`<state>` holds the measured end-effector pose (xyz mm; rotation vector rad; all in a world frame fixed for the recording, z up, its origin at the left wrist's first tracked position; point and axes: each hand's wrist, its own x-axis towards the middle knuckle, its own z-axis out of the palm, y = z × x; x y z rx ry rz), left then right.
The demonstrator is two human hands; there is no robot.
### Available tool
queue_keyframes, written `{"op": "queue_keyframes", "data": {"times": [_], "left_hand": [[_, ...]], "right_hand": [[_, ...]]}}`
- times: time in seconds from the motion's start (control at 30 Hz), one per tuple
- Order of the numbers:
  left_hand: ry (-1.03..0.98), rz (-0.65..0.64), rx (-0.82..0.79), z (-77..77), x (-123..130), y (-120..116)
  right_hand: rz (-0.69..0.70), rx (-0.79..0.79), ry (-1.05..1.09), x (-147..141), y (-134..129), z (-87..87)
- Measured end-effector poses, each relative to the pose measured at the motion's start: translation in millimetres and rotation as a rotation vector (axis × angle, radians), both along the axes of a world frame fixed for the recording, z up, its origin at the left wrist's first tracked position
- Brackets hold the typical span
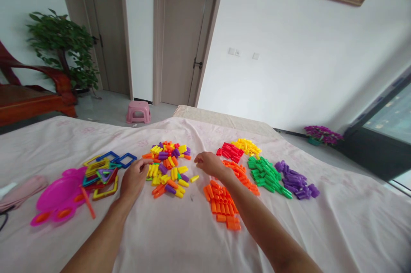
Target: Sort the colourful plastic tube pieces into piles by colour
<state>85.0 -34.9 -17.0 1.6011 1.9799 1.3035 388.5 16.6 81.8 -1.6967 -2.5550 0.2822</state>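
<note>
A mixed pile of yellow, orange and purple plastic pieces (pixel 167 166) lies on the cloth. At its left edge is my left hand (pixel 133 178), fingers bent toward the pieces; whether it grips one cannot be made out. Just right of the pile, my right hand (pixel 207 163) has its fingers curled together, and anything between them is too small to tell. Beside and below my right hand and forearm lie orange pieces (pixel 221 200). Farther right are red pieces (pixel 230 151), yellow pieces (pixel 246 147), green pieces (pixel 266 175) and purple pieces (pixel 295 181), each colour grouped.
A magenta plate (pixel 58 193) and magnetic frames (pixel 104 174) lie at the left, near a pink cloth item (pixel 25 193). Past the covered surface (pixel 160 234) stand a pink stool (pixel 138 112), a wooden chair (pixel 38 97) and a potted plant (pixel 64 46).
</note>
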Motion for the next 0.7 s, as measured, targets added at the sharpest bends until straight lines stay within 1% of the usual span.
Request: {"op": "queue_keyframes", "data": {"times": [0.03,0.1,0.2,0.37,0.47,0.53,0.57,0.63,0.7], "left_hand": [[-0.001,-0.001,0.002,0.5,0.2,-0.4],[0.002,-0.003,0.001,0.4,0.2,-0.8],[0.007,-0.003,-0.01,-1.5,-0.4,-0.7],[0.015,0.004,-0.029,-5.9,-2.8,2.1],[0.026,0.002,-0.034,-8.2,-4.2,3.6],[0.038,0.005,-0.037,-9.2,-4.6,3.8],[0.043,0.01,-0.038,-9.5,-4.8,3.7],[0.052,0.019,-0.041,-9.8,-5.0,3.6],[0.056,0.027,-0.049,-10.2,-5.4,4.1]], "right_hand": [[0.004,0.023,-0.025,-7.7,-1.0,-3.4],[-0.037,0.076,-0.11,-17.9,-0.1,-10.5],[-0.094,0.103,-0.218,-22.3,5.5,-19.4],[-0.097,0.097,-0.201,-19.9,11.4,-26.3],[-0.082,0.091,-0.172,-12.5,14.1,-22.6],[-0.099,0.104,-0.077,2.5,19.4,-15.0],[-0.129,0.12,-0.012,14.4,23.6,-9.9],[-0.244,0.175,0.11,47.2,34.9,1.0],[-0.405,0.238,0.168,89.6,48.3,10.4]]}}
